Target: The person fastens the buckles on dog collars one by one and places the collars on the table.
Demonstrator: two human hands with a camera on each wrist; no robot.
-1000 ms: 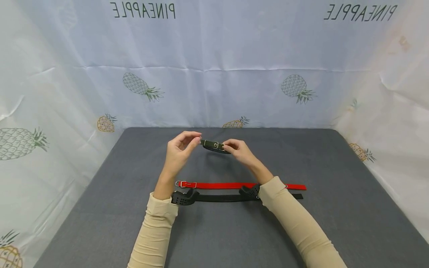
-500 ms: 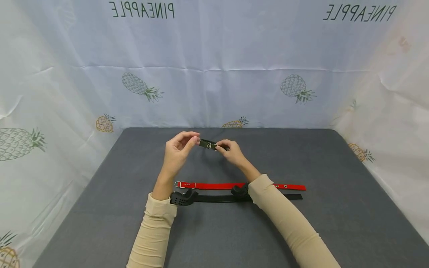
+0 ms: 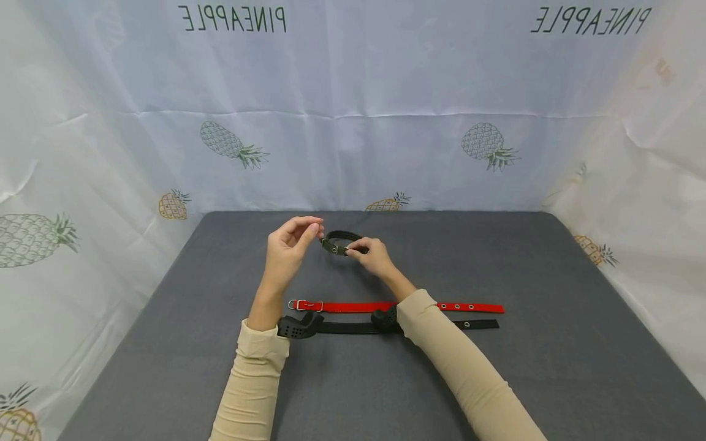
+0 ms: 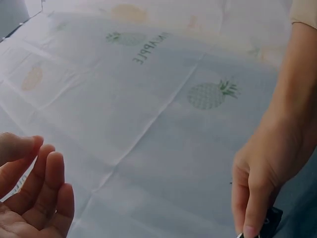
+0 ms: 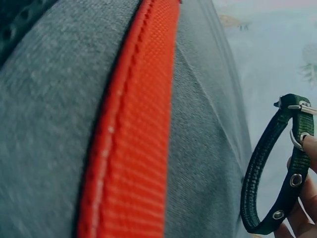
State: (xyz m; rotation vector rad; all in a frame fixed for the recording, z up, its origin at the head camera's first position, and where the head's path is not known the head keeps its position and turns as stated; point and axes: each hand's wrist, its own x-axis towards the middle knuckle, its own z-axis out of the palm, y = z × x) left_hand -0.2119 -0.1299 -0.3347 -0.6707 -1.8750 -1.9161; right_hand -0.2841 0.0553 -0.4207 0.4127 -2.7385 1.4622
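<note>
A dark green collar [image 3: 329, 247], buckled into a loop, is held up over the far part of the table by my right hand [image 3: 374, 254]. In the right wrist view, the collar [image 5: 255, 186] shows its silver buckle [image 5: 301, 108], D-ring and metal eyelets, with thumb and fingers pinching it by the D-ring. My left hand [image 3: 287, 248] is raised just left of the loop, fingertips close to its edge. Nothing lies between the loosely bent fingers of the left hand [image 4: 37, 193] in the left wrist view.
On the grey table [image 3: 220, 380] a red collar [image 3: 353, 307] lies stretched out flat, with a black collar [image 3: 347, 327] parallel in front of it. Both forearms reach over these. Black wrist mounts partly cover the black collar. Pineapple-printed cloth [image 3: 353, 159] hangs behind and at the sides.
My right hand has moved left and slightly nearer, bringing the green collar with it and turning it so its loop shows. The left hand has shifted slightly left, away from the collar.
</note>
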